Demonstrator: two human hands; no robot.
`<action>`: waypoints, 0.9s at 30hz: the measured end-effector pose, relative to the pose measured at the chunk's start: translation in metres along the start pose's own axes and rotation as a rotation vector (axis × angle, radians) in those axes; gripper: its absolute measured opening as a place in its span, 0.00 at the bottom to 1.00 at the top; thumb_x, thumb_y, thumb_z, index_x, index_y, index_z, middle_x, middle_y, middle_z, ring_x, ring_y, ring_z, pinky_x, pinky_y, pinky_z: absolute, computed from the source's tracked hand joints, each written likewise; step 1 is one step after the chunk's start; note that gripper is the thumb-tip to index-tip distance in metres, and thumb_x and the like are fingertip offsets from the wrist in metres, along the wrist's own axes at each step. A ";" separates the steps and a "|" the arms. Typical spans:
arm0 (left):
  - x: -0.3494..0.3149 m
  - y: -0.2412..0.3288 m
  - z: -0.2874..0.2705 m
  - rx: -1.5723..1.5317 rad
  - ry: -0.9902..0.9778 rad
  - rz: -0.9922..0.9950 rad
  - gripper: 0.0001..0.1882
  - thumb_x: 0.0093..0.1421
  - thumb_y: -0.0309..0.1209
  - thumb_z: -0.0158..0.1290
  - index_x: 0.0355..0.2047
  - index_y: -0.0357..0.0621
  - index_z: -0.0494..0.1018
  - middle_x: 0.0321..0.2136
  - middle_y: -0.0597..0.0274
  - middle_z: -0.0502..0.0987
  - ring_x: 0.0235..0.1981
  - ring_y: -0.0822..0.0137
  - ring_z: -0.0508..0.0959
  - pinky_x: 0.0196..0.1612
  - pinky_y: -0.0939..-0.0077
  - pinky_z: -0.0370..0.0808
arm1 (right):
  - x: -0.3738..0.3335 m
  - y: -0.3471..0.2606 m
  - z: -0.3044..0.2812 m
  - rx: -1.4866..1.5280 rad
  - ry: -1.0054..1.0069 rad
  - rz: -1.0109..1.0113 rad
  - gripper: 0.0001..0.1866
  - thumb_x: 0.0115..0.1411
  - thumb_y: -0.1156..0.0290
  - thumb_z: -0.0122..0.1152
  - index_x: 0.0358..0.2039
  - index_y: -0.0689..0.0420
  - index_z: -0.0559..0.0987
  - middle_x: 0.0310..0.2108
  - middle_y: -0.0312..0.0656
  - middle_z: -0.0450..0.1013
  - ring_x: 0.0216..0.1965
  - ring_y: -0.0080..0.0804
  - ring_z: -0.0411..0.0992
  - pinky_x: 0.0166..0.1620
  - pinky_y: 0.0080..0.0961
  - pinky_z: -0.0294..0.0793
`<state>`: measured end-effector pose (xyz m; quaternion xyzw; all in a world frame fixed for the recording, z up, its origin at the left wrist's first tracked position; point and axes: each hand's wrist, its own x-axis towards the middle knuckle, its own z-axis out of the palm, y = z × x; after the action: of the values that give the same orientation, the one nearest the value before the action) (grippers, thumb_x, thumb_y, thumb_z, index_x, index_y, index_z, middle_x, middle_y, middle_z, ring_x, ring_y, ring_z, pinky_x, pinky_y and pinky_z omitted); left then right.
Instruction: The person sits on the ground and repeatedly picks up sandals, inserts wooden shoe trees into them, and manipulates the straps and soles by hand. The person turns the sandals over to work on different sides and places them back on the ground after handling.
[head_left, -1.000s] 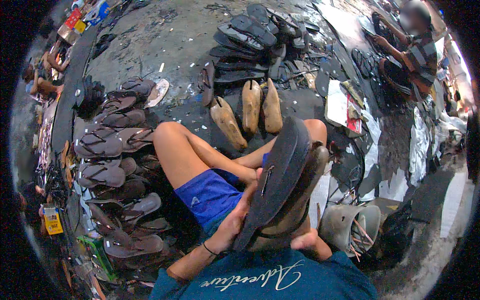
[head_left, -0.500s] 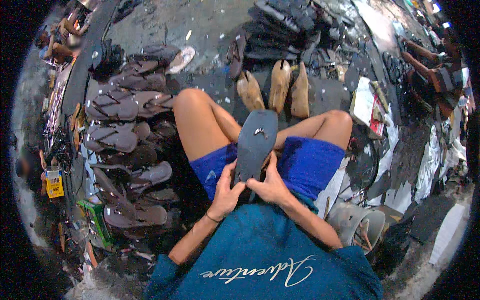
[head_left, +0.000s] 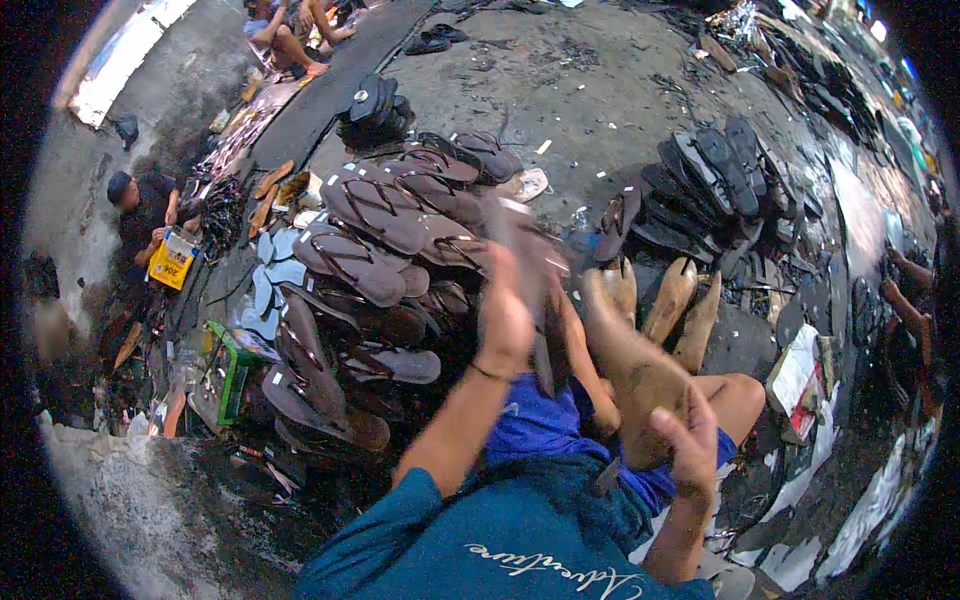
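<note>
My left hand (head_left: 505, 315), smeared by motion, is raised at the middle and grips a brown flip-flop (head_left: 522, 235), also blurred, held nearly upright. My right hand (head_left: 688, 440) is wrapped round one end of a large wooden shoe last (head_left: 635, 365), which slants up and left over my lap. Beyond it on the ground stand more wooden lasts (head_left: 670, 298), one partly hidden by the held one. Left of my left hand lies a pile of brown flip-flops (head_left: 375, 210) with thong straps, several bearing small white stickers.
Black sandals (head_left: 715, 175) are heaped ahead on the right. A green-edged box (head_left: 232, 375) and a yellow packet (head_left: 172, 262) are at the left. Two people sit there, one (head_left: 145, 215) close to the packet. A white and red box (head_left: 797, 380) lies by my right knee.
Both hands were together on a dark sole over my lap. Now they are apart: the left has swung up and left with a flip-flop, the right holds a wooden last. The view has turned left.
</note>
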<state>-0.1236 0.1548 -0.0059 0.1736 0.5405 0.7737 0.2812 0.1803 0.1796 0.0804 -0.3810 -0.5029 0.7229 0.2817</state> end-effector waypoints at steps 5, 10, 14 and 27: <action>0.100 0.115 -0.143 0.237 0.566 0.370 0.37 0.71 0.55 0.37 0.67 0.36 0.56 0.67 0.53 0.58 0.66 0.59 0.58 0.70 0.59 0.51 | 0.083 0.042 -0.099 -0.697 0.604 -0.095 0.31 0.60 0.65 0.62 0.61 0.65 0.68 0.54 0.53 0.73 0.56 0.44 0.72 0.60 0.34 0.69; 0.013 0.109 -0.140 0.617 0.578 0.572 0.35 0.73 0.49 0.33 0.70 0.35 0.50 0.71 0.44 0.51 0.72 0.53 0.52 0.72 0.57 0.48 | 0.192 0.094 -0.155 -1.270 0.831 0.062 0.26 0.55 0.65 0.62 0.53 0.64 0.75 0.43 0.56 0.76 0.48 0.55 0.74 0.55 0.46 0.71; -0.046 0.047 -0.078 0.868 0.091 0.590 0.35 0.73 0.51 0.34 0.66 0.30 0.58 0.66 0.45 0.62 0.68 0.52 0.61 0.70 0.58 0.53 | 0.279 0.115 -0.023 -1.200 0.490 -0.183 0.24 0.56 0.55 0.66 0.41 0.64 0.76 0.39 0.55 0.77 0.43 0.54 0.74 0.51 0.47 0.73; -0.026 0.028 0.043 0.104 -0.082 -0.103 0.18 0.68 0.25 0.50 0.57 0.36 0.67 0.50 0.57 0.77 0.52 0.63 0.76 0.58 0.68 0.72 | 0.100 0.098 0.030 -0.029 -0.092 0.001 0.21 0.60 0.75 0.68 0.52 0.61 0.73 0.45 0.37 0.75 0.48 0.26 0.72 0.53 0.27 0.73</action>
<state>-0.0857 0.1631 0.0360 0.1914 0.5762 0.7214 0.3332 0.0978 0.2104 -0.0321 -0.3515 -0.5255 0.7326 0.2523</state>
